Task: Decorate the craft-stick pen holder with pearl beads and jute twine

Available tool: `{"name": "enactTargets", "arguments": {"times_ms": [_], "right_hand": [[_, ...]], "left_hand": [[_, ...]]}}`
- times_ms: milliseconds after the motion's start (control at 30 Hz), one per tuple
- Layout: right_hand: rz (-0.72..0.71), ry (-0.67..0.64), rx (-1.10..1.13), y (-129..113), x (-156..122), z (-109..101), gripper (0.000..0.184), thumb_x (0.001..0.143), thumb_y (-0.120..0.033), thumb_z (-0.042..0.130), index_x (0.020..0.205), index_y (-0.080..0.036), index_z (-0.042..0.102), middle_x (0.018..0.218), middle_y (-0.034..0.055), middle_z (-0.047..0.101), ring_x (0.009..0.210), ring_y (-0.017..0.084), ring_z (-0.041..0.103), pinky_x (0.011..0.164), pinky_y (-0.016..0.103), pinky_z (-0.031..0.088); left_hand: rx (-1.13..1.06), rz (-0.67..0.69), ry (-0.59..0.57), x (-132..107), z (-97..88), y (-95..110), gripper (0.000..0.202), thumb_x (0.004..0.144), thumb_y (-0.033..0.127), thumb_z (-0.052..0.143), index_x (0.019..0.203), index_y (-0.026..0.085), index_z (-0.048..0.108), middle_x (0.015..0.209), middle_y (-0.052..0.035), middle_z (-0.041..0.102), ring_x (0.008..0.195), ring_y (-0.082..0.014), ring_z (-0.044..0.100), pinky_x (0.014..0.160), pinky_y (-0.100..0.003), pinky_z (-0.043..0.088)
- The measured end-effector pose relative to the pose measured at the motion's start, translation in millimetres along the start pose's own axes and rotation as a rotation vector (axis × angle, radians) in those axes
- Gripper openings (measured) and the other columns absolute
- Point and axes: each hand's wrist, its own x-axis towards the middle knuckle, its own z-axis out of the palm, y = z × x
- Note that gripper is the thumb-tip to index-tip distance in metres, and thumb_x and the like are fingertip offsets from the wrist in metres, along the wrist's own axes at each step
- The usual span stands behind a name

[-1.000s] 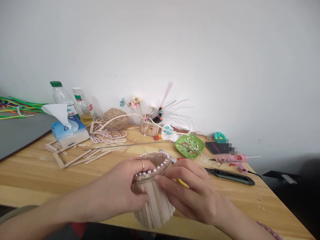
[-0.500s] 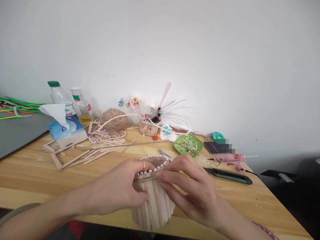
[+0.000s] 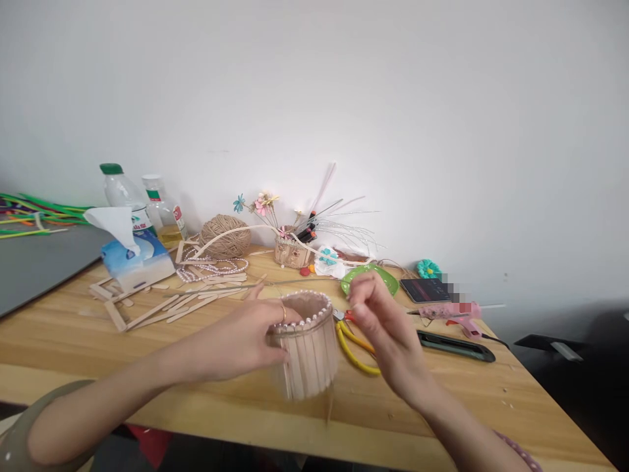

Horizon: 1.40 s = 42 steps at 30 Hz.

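Note:
A cup built of upright wooden craft sticks (image 3: 309, 367), with white pearl beads and a twine band round its rim, is tilted over the front of the table. My left hand (image 3: 240, 334) grips its left rim, fingers inside and thumb against the outer wall. A thin strand (image 3: 329, 406) hangs below the cup. To the right of the cup, my right hand (image 3: 383, 328) is raised, thumb and fingertips pinched together; what they hold, if anything, is too small to make out. Under that hand lies a yellow-handled tool with a metal head (image 3: 356, 357).
Behind are a green dish (image 3: 390, 282), a decorated pot (image 3: 293, 252), a twine ball (image 3: 225, 236) and loose craft sticks (image 3: 191, 305). A tissue pack (image 3: 137, 262) and bottles (image 3: 164, 210) stand left. A pink glue gun (image 3: 462, 314), phone (image 3: 425, 290) and utility knife (image 3: 457, 345) lie right.
My right hand has left the cup's rim and moved up and right. The cup, still in my left hand, has risen and shifted slightly right, uncovering the yellow-handled tool.

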Motion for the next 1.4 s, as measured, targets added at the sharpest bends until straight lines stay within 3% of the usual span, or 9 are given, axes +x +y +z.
{"name": "enactTargets", "arguments": {"times_ms": [100, 200, 367, 500, 667, 900, 1133, 1300, 1400], "right_hand": [[0.141, 0.101, 0.008, 25.4, -7.2, -5.4, 0.033, 0.097, -0.036, 0.030, 0.070, -0.020, 0.039, 0.070, -0.0008, 0.040, 0.067, 0.013, 0.042, 0.062, 0.025, 0.039], [0.276, -0.023, -0.199, 49.6, -19.6, -8.9, 0.040, 0.098, -0.040, 0.023, 0.066, -0.020, 0.036, 0.064, -0.0022, 0.038, 0.060, 0.012, 0.042, 0.057, 0.024, 0.039], [0.376, -0.220, -0.476, 68.3, -37.8, -7.5, 0.021, 0.089, -0.036, 0.047, 0.080, -0.017, 0.053, 0.075, 0.0011, 0.055, 0.069, 0.014, 0.055, 0.063, 0.025, 0.044], [0.394, -0.387, -0.651, 67.1, -42.6, 2.1, 0.026, 0.079, -0.027, 0.062, 0.101, -0.014, 0.060, 0.101, 0.0101, 0.061, 0.093, 0.022, 0.059, 0.077, 0.030, 0.045], [0.419, -0.509, -0.795, 70.3, -36.3, 17.9, 0.020, 0.087, -0.024, 0.052, 0.094, -0.009, 0.064, 0.105, 0.0161, 0.061, 0.099, 0.027, 0.059, 0.081, 0.036, 0.046], [0.515, -0.480, -0.880, 84.0, -6.8, 11.1, 0.026, 0.090, -0.032, 0.055, 0.110, -0.015, 0.057, 0.108, 0.0059, 0.061, 0.090, 0.017, 0.062, 0.077, 0.037, 0.053], [0.328, -0.105, -0.797, 60.6, 27.1, -11.0, 0.032, 0.095, -0.013, 0.035, 0.118, -0.008, 0.056, 0.112, 0.0173, 0.064, 0.103, 0.023, 0.061, 0.087, 0.036, 0.048], [-0.119, 0.001, -0.291, 0.0, -22.9, 18.2, 0.013, 0.088, -0.021, 0.054, 0.092, -0.018, 0.066, 0.086, 0.0049, 0.070, 0.079, 0.016, 0.065, 0.071, 0.027, 0.052], [-0.219, 0.025, -0.113, -27.6, -47.8, 35.3, 0.011, 0.086, -0.019, 0.059, 0.094, -0.017, 0.065, 0.083, 0.0049, 0.067, 0.075, 0.014, 0.063, 0.066, 0.024, 0.052]], "left_hand": [[0.300, 0.107, 0.089, 4.5, 1.9, -24.8, 0.025, 0.077, 0.009, 0.054, 0.094, 0.023, 0.066, 0.095, -0.0032, 0.066, 0.101, -0.0222, 0.057, 0.103, -0.049, 0.024], [0.510, 0.232, 0.114, 7.5, 4.3, -50.3, 0.027, 0.082, 0.008, 0.048, 0.096, 0.024, 0.065, 0.096, -0.0039, 0.066, 0.103, -0.0212, 0.056, 0.106, -0.055, 0.015], [0.615, 0.299, 0.219, 2.0, 1.4, -69.5, 0.047, 0.081, 0.016, 0.058, 0.127, 0.021, 0.049, 0.128, -0.0142, 0.051, 0.123, -0.0298, 0.039, 0.103, -0.052, 0.027], [0.485, 0.248, 0.356, -12.4, -4.5, -76.0, 0.046, 0.084, 0.025, 0.058, 0.129, 0.022, 0.049, 0.131, -0.0129, 0.050, 0.123, -0.0273, 0.040, 0.105, -0.048, 0.029], [0.103, -0.009, 0.588, -29.8, -4.8, -91.3, 0.018, 0.077, 0.036, 0.063, 0.090, 0.025, 0.069, 0.098, -0.0058, 0.070, 0.101, -0.0280, 0.055, 0.097, -0.043, 0.036], [-0.262, -0.159, 0.747, -36.0, 2.9, -92.9, 0.026, 0.079, 0.039, 0.060, 0.062, 0.020, 0.057, 0.058, 0.0017, 0.053, 0.064, -0.0180, 0.051, 0.067, -0.029, 0.040], [-0.952, -0.046, 0.532, -33.1, 46.0, -44.3, 0.048, 0.083, 0.054, 0.052, 0.052, 0.022, 0.033, 0.038, 0.0111, 0.018, 0.034, -0.0080, 0.017, 0.032, -0.016, 0.023], [-1.342, 0.101, 0.333, -24.6, 97.0, -24.3, 0.065, 0.082, 0.063, 0.043, 0.041, 0.022, 0.015, 0.026, 0.0109, 0.004, 0.021, -0.0051, 0.005, 0.022, -0.015, 0.009], [-1.665, 0.247, 0.128, -17.8, 117.7, -16.0, 0.070, 0.083, 0.057, 0.049, 0.036, 0.019, 0.014, 0.022, 0.0099, 0.005, 0.017, -0.0023, 0.005, 0.022, -0.014, 0.005]]}}
